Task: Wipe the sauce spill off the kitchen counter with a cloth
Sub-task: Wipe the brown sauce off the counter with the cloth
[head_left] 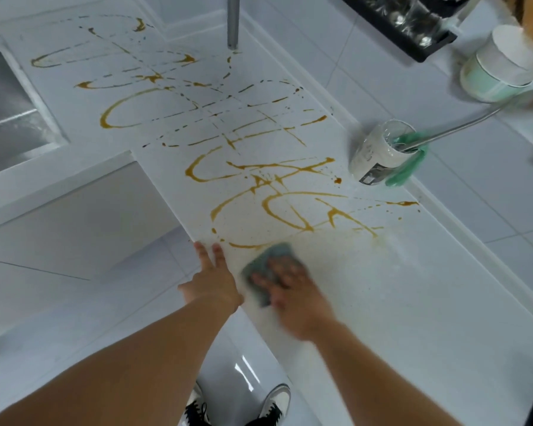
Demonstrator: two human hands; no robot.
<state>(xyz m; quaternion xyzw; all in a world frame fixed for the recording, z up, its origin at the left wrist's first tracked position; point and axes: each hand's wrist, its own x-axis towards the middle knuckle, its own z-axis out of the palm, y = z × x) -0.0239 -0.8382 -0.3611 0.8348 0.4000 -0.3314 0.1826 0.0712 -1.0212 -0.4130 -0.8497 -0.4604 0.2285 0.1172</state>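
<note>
Brown sauce (240, 167) runs in loops and streaks over most of the white kitchen counter (413, 287), from the far end down to the near part. A grey-green cloth (266, 259) lies flat on the counter at the near edge of the sauce. My right hand (293, 290) presses down on the cloth with fingers spread; it is blurred. My left hand (211, 278) rests with its fingers on the counter's left edge, holding nothing. The counter to the right of the cloth shows a faint yellowish smear (351, 241).
A white jar (379, 155) with a green cloth and a metal handle in it stands at the counter's right edge. A pale lidded tub (499, 69) and a black rack (413, 23) are at the far right. A sink (10, 112) lies left, and a metal pole (233, 23) stands at the far end.
</note>
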